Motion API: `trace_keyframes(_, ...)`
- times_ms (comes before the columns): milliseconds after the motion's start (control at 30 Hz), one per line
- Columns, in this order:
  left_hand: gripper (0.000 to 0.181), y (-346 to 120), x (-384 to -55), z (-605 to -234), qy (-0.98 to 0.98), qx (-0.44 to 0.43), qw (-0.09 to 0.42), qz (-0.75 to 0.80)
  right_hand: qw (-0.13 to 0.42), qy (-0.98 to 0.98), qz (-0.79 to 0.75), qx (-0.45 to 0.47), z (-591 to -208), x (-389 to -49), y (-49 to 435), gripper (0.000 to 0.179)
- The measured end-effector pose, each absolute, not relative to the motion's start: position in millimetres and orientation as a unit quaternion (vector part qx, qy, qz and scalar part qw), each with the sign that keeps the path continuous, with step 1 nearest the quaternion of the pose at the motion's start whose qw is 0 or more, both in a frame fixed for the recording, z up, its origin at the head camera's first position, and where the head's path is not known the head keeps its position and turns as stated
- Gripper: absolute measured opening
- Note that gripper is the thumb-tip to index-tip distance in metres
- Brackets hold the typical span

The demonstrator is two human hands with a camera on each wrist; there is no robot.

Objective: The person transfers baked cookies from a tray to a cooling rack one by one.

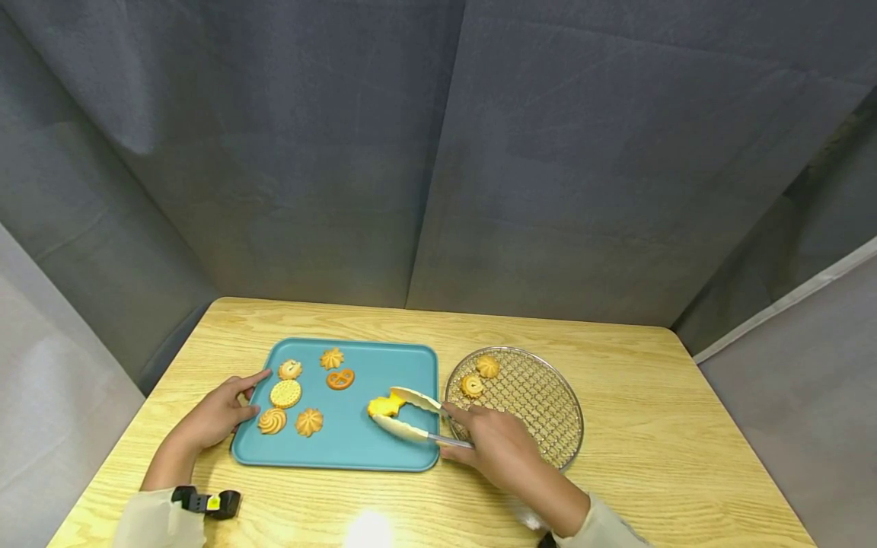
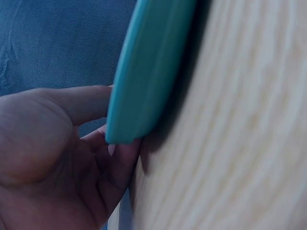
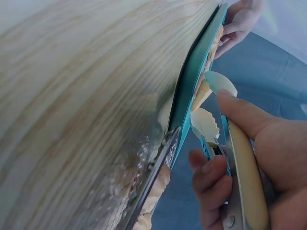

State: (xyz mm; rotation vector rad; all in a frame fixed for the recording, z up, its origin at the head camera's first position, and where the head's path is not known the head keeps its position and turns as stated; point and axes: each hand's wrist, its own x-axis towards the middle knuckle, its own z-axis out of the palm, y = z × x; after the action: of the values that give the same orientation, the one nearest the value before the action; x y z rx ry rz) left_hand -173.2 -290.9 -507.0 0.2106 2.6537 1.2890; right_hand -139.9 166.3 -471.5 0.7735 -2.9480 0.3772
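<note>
On the desk [image 1: 651,426], the blue tray [image 1: 342,450] lies just left of the round wire rack [image 1: 541,403], its left rim gripped by the left hand [image 1: 215,415], while the right hand [image 1: 496,445] is wrapped around the tongs [image 1: 400,428], whose parted tips point left. Between those tips, over the tray's right half, sits the yellow cookie [image 1: 384,406], its long axis running roughly left to right, broader end leftward; whether it touches the tray, I cannot tell. The step in hand looks like taking hold of this cookie, and the next move likely calls for a gentle, even squeeze.
</note>
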Motion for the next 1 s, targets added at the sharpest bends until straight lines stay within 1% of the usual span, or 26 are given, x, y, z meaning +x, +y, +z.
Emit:
trace_keyframes(433, 0.063, -292, -173, -510, 0.893, 0.072, 0.086, 0.437, 0.052, -0.964, 0.128, 0.226, -467, -134, 185, 0.070)
trace_keyframes(700, 0.064, -292, -174, -509, 0.890, 0.074, 0.091, 0.441, 0.032, -0.973, 0.130, 0.190, -461, -133, 197, 0.067)
trace_keyframes(1000, 0.064, -292, -174, -508, 0.889, 0.072, 0.095, 0.441, 0.034, -0.975, 0.134, 0.175, -452, -132, 214, 0.072)
